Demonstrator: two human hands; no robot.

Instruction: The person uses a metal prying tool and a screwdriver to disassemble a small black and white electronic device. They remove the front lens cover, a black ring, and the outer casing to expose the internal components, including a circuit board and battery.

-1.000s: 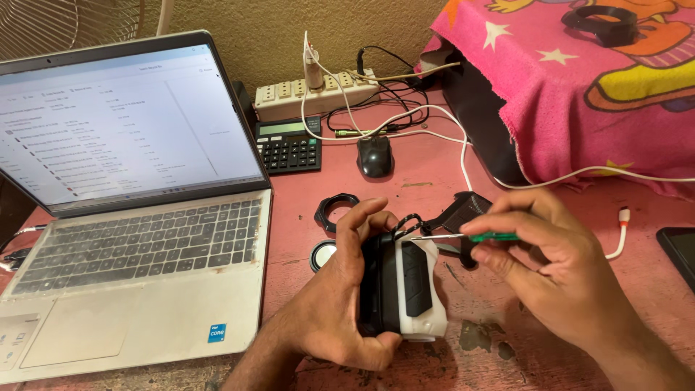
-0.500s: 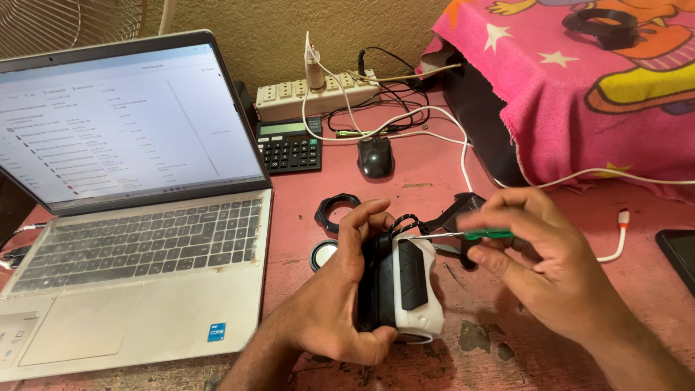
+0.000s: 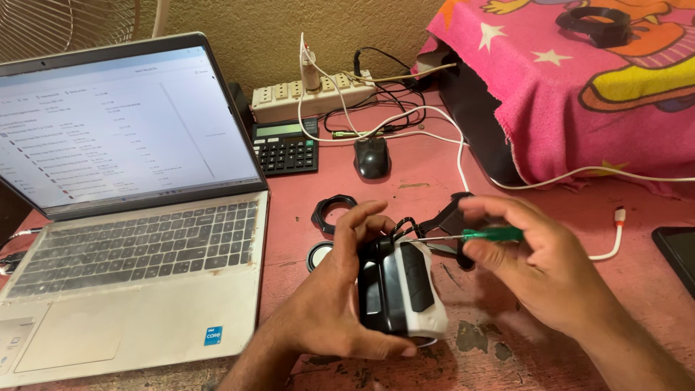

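Head view shows the left hand (image 3: 329, 304) wrapped around a small black-and-white device (image 3: 399, 289), fingers closed along its near side and thumb hooked over its top, lifting it just above the pink table (image 3: 434, 181) near the front edge, right of the laptop (image 3: 130, 217). The right hand (image 3: 543, 268) pinches a green-handled screwdriver (image 3: 474, 234) between thumb and fingertips, its thin shaft pointing left so the tip meets the device's upper end, where black wires loop out. The device looks like a rigid plastic casing, light enough for one hand, with smooth, somewhat slippery sides; I judge the firm grip across its broad body the safest hold, well away from the loose wires, which seem fragile. It is a rounded block, white shell with a black ribbed panel down the middle and a dark face on the left side. A black ring (image 3: 334, 212) and a round lens-like cap (image 3: 318, 255) lie just beyond the left hand; a calculator (image 3: 286, 147), mouse (image 3: 372, 157) and power strip (image 3: 311, 94) sit farther back.
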